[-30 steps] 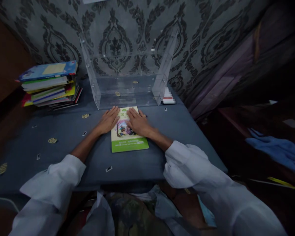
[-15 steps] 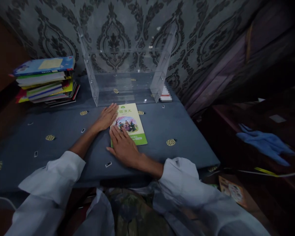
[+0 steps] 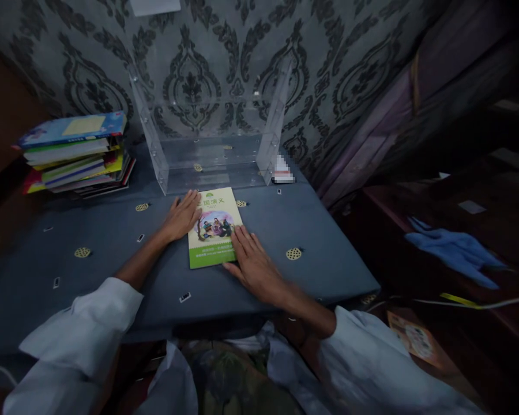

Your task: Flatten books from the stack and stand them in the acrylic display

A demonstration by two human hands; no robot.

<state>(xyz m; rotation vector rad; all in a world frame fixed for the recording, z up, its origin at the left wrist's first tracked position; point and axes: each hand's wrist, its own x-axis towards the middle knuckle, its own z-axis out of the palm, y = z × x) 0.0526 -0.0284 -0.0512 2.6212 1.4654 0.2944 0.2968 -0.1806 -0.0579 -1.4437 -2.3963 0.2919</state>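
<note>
A thin book (image 3: 211, 248) with a cream and green cover and a picture of several figures lies flat on the cloth-covered table (image 3: 259, 282). My left hand (image 3: 181, 216) rests at the book's upper left edge, fingers stretched out and touching it. At the lower right edge of the book lies my right hand (image 3: 255, 262), its fingers extended over the cover's border and the thumb near the bottom corner. Neither hand is wrapped round anything.
Behind the book stands a clear plastic rack (image 3: 155, 158) against the patterned wall. A stack of books (image 3: 78, 153) sits at the back left. To the right, past the table edge, a blue cloth (image 3: 454, 248) and an orange printed item (image 3: 415, 337) lie lower down.
My right hand has slid right across the cover, from the lower left part to the lower right edge. My left hand stays at the left edge. The view has shifted slightly.
</note>
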